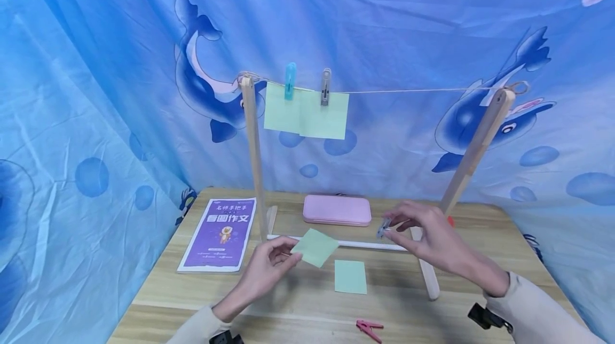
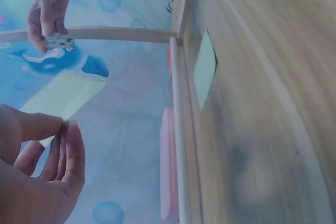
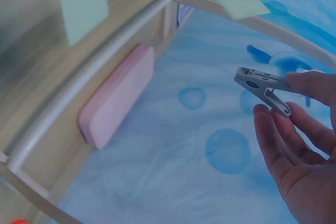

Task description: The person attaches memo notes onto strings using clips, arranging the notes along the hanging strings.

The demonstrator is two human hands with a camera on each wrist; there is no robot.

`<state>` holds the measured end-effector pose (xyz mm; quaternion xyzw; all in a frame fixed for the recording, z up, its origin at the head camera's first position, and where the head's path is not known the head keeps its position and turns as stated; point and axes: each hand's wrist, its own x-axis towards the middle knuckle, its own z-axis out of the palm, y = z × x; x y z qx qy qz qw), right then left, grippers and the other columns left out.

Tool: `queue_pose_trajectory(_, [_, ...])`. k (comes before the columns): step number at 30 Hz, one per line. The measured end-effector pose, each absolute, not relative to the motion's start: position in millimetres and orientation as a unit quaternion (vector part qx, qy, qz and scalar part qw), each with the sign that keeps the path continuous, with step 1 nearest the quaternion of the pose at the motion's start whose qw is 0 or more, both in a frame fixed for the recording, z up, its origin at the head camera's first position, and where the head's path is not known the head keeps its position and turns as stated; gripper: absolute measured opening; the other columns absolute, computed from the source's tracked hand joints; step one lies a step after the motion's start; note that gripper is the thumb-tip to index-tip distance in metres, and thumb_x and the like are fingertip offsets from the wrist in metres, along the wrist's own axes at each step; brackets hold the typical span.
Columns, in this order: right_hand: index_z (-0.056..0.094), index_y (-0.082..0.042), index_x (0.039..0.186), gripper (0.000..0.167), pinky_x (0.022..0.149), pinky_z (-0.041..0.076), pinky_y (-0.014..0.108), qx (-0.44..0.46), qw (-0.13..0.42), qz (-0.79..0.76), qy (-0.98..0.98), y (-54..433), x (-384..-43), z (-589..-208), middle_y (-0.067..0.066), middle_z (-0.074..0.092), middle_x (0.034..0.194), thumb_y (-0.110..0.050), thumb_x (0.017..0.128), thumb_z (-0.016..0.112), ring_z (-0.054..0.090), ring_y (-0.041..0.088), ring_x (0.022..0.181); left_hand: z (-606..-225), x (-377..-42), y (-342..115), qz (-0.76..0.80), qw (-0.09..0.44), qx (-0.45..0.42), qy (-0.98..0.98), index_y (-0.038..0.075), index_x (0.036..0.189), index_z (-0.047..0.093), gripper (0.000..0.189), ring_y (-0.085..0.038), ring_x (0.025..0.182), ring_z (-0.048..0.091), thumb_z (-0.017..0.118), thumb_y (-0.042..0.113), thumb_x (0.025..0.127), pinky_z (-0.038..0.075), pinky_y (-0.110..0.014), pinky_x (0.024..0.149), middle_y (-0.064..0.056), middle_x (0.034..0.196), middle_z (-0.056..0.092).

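Observation:
My left hand [image 1: 270, 268] pinches a square green paper [image 1: 315, 248] by its left corner, above the table. To the right, my right hand [image 1: 427, 232] holds a grey clothespin [image 3: 262, 87] by its handle ends, between thumb and fingers. Over the far side of the table a string [image 1: 399, 91] runs between two wooden posts. From its left part hang two overlapping green papers [image 1: 324, 115], one under a blue clothespin [image 1: 290, 81] and one under a grey clothespin [image 1: 325, 86]. Another green paper [image 1: 350, 277] lies on the table between my hands.
A pink clothespin [image 1: 369, 329] lies near the front edge. Behind the white crossbar [image 1: 370, 245] sits a pink case [image 1: 337, 210]. A purple booklet [image 1: 220, 234] is at the left. The left post [image 1: 254, 157] and right post [image 1: 478, 146] rise from the table.

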<state>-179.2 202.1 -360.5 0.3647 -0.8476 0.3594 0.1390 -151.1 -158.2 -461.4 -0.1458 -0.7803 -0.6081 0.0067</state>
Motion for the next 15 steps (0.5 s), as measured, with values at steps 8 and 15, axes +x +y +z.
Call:
queue_pose_trajectory(8, [0.072,-0.015,0.119,0.030,0.080,0.066,0.025,0.365,0.146,0.358,-0.847,192.7,-184.8,-332.8,0.000,0.075,0.108,-0.008,0.090,0.081,0.076,0.010,0.090,-453.9,-153.1,-144.6,-0.662,0.033,-0.128,-0.737,-0.008,0.118,0.069,0.030,-0.011,0.095,0.070,0.077,0.007,0.093,0.063,-0.023,0.091,-0.026,0.114,0.069])
queue_pose_trajectory(15, [0.070,-0.012,0.120,0.039,0.082,0.065,0.024,0.369,0.165,0.368,-0.837,184.5,-189.3,-309.9,0.006,0.076,0.114,-0.001,0.085,0.084,0.075,0.016,0.097,-444.7,-158.7,-126.4,-0.700,0.068,-0.116,-0.702,-0.005,0.119,0.069,0.030,-0.015,0.099,0.071,0.077,0.004,0.091,0.063,-0.024,0.091,-0.023,0.122,0.069])
